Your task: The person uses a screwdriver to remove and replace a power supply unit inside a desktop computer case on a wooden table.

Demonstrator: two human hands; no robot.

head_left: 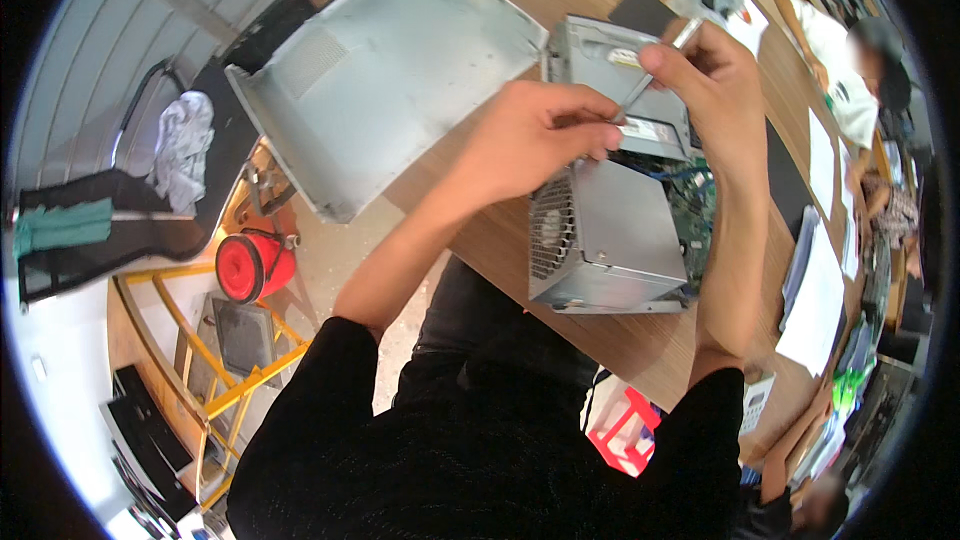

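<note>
A slim silver rod (pixel 637 92), like a screwdriver or pen, slants between my two hands above an opened desktop computer. My right hand (pixel 715 70) pinches its upper part. The fingertips of my left hand (pixel 535 135) close at its lower end; the tip is hidden there. Under my hands lies a silver drive bay (pixel 588 52) with a labelled drive (pixel 650 130). Nearer to me sits the boxy metal power supply (pixel 625 225) with its vent grille facing left. Part of a green circuit board (pixel 692 210) shows to its right.
A large silver case cover (pixel 400 60) lies at the left on the wooden table (pixel 520 265). Papers (pixel 812 300) lie at the right, where other people (pixel 850 80) sit. A red canister (pixel 250 265) stands on the floor at left, near a yellow frame (pixel 240 395).
</note>
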